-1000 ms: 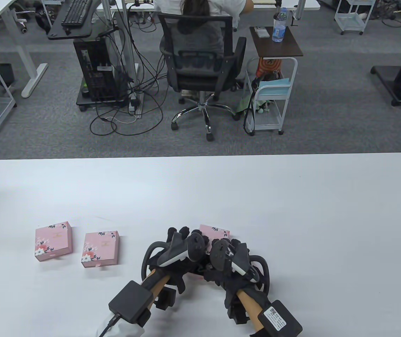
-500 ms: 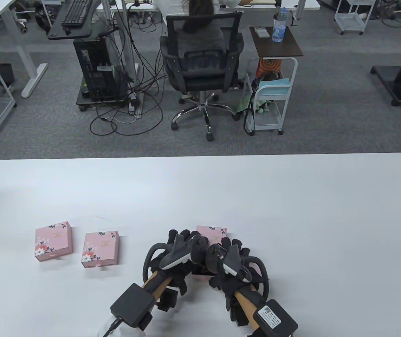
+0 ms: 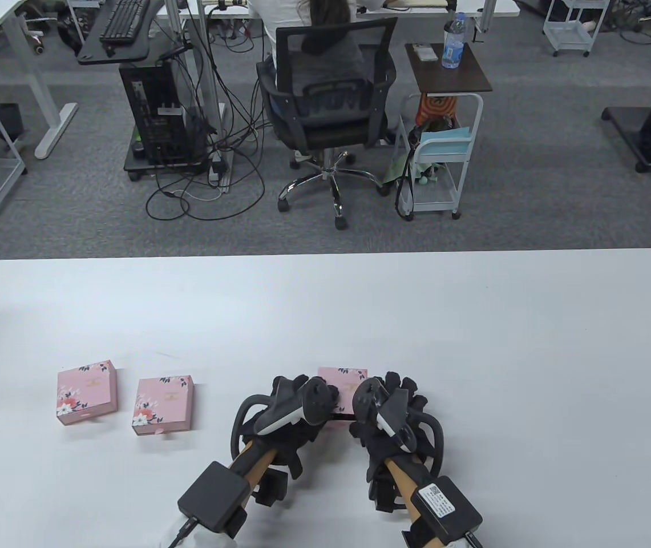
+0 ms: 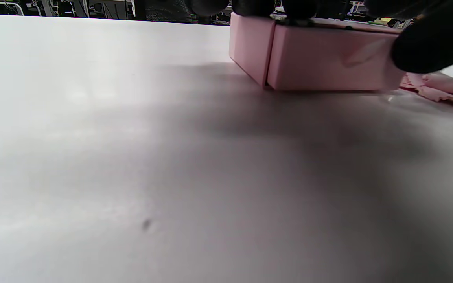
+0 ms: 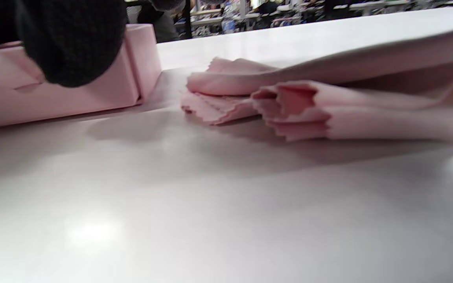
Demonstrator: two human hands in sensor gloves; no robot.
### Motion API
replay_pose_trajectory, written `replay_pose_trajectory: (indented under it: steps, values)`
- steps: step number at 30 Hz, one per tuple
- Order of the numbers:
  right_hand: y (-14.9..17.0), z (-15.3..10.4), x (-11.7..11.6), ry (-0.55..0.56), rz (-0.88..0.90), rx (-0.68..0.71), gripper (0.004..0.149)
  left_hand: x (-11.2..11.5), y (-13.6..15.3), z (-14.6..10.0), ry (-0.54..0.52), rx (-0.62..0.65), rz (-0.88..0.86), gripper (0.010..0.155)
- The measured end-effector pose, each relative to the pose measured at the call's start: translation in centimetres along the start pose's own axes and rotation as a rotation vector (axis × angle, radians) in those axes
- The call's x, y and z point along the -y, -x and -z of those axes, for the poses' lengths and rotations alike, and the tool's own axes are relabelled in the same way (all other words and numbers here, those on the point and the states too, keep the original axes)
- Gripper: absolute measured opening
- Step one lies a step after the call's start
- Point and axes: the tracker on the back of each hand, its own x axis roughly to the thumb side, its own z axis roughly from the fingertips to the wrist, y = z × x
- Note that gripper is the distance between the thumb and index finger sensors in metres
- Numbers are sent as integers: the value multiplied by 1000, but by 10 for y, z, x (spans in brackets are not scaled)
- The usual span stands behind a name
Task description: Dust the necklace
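A small pink flowered box [image 3: 343,383] lies on the white table [image 3: 473,342] between my two hands. My left hand [image 3: 296,397] grips its left end; in the left wrist view its fingertips sit on top of the box [image 4: 321,59]. My right hand [image 3: 391,399] holds the box's right end, and a black gloved fingertip [image 5: 73,43] presses on the box's side [image 5: 104,90]. A folded pink cloth [image 5: 289,106] lies on the table just beside the box, under my right hand. No necklace is visible.
Two more pink flowered boxes [image 3: 87,392] [image 3: 163,404] lie shut to the left. Beyond the table's far edge a person sits in an office chair [image 3: 331,103], with desks and carts around.
My right hand has shifted right, from over the box's near side to its right end. The left hand has stayed on the box. The seated person's chair has turned a little.
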Motion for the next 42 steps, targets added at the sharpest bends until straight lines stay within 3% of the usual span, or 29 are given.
replay_pose_trajectory:
  steps: [9, 12, 17, 22, 31, 42]
  values:
    - [3, 1, 2, -20, 37, -4, 79, -4, 0, 1, 30, 3, 14, 59]
    - [3, -2, 10, -33, 57, 33, 85, -9, 2, 1, 38, 0, -3, 61]
    - [-2, -9, 14, -47, 91, 115, 86, -18, 10, -10, -47, 22, 19, 66]
    - [-18, -12, 12, -72, 82, 186, 83, -30, 28, -34, -197, 37, 142, 70]
    - [-52, 3, 3, -139, -10, 112, 82, -34, 71, -88, -398, -26, 273, 76]
    - [-78, 12, -14, -202, -95, 82, 88, -21, 109, -107, -446, -99, 263, 84]
